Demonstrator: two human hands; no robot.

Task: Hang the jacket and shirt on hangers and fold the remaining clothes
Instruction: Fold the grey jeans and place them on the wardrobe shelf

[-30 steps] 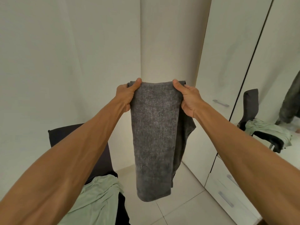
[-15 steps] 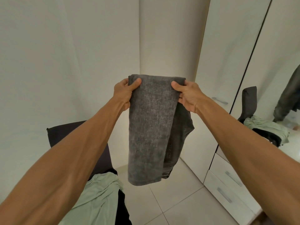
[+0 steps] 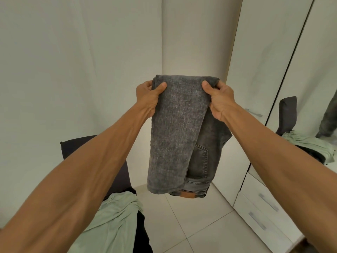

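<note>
At my far left a dark chair (image 3: 73,148) stood against the wall, and a pale green shirt (image 3: 113,216) lay crumpled on its seat, below my left forearm. My left hand (image 3: 147,96) gripped the top left corner of the grey jeans (image 3: 175,134), thumb on the front of the cloth and fingers curled behind it. The jeans hung in the air before me, folded over on themselves, with a plain leg in front and a back pocket and the waistband showing behind it at the lower right. Their bottom edge hung clear above the tiled floor (image 3: 191,225). My right hand (image 3: 220,101) clamped the top right corner the same way, thumb in front, fingers wrapped behind. The two hands were level and apart, the folded cloth spread between them. To the right stood a white wardrobe (image 3: 255,70) with two drawers (image 3: 264,207) at its foot, and beside it a mirror (image 3: 319,70) showed the chair and green shirt.
</note>
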